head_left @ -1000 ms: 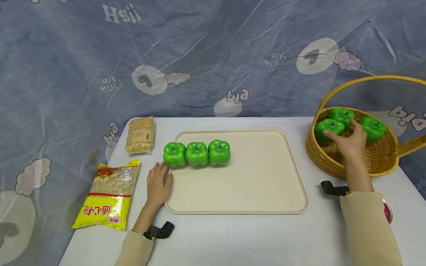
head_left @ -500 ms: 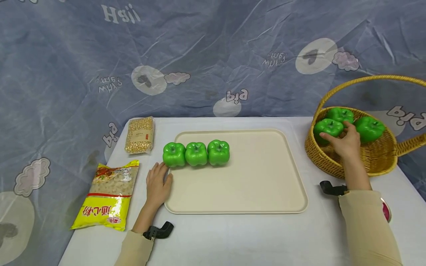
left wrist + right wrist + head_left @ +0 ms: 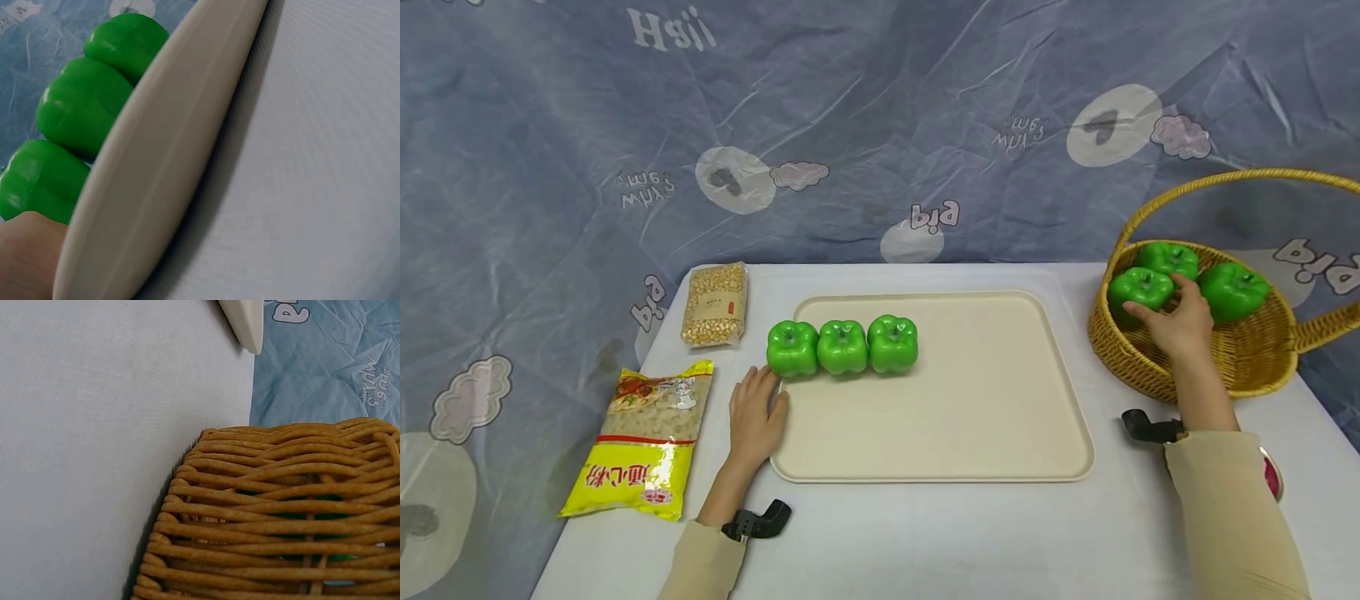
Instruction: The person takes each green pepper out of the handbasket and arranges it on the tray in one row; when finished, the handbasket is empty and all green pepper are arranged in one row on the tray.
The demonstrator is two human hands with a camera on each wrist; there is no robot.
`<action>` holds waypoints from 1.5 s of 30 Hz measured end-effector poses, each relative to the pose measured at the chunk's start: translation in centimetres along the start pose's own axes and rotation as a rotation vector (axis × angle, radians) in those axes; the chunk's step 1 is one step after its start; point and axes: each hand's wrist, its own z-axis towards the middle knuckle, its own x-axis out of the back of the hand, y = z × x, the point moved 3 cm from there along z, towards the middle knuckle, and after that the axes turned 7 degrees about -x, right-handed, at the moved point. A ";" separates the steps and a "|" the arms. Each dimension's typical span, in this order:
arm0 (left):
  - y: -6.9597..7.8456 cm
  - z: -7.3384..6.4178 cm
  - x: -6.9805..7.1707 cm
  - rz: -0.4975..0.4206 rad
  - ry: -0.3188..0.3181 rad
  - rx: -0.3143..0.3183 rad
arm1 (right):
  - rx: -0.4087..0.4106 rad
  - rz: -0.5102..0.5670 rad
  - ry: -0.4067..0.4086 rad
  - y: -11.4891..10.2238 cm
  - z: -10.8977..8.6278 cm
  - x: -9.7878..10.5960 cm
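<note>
My right hand [image 3: 1183,325] is inside a wicker basket [image 3: 1131,375], thumb and fingers around the nearer left green bell pepper [image 3: 1141,290]. Behind that one sits another bell pepper [image 3: 1168,258], and a third bell pepper [image 3: 1234,292] lies right of the hand. In the right wrist view the basket's woven side [image 3: 281,525] hides the hand. My left hand [image 3: 758,417] rests at the left edge of a beige tray [image 3: 970,425], fingers relaxed, fingertips right by the leftmost of three bell peppers [image 3: 793,349] in a row. The left wrist view shows part of that hand [image 3: 28,256] beside the tray rim [image 3: 150,156].
A bag of corn kernels [image 3: 716,305] lies at the back left of the white table [image 3: 970,542]. In front of it is a yellow pasta bag [image 3: 643,442]. The basket's tall handle [image 3: 1240,175] arches over it. A round red-and-white object [image 3: 1272,475] is partly hidden by the right sleeve.
My right hand has shifted slightly left in the basket, its fingers closing in around the nearer left bell pepper. The left hand and the row on the tray have stayed put.
</note>
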 end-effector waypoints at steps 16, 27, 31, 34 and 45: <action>0.1 0.0 0.1 -0.005 -0.004 0.006 | -0.025 0.049 0.072 -0.8 -1.3 0.8; 0.0 -0.1 -0.1 -0.009 0.014 -0.002 | -0.125 0.137 0.130 -2.0 -4.5 2.5; 0.0 0.0 0.0 -0.013 0.003 0.006 | -0.126 0.184 0.115 -2.1 -5.6 3.0; 0.0 0.0 0.0 -0.011 0.004 0.005 | -0.096 0.197 0.097 -2.1 -6.3 3.2; -0.1 0.1 -0.1 -0.003 0.013 0.002 | 0.037 0.132 0.029 -3.5 -8.8 2.2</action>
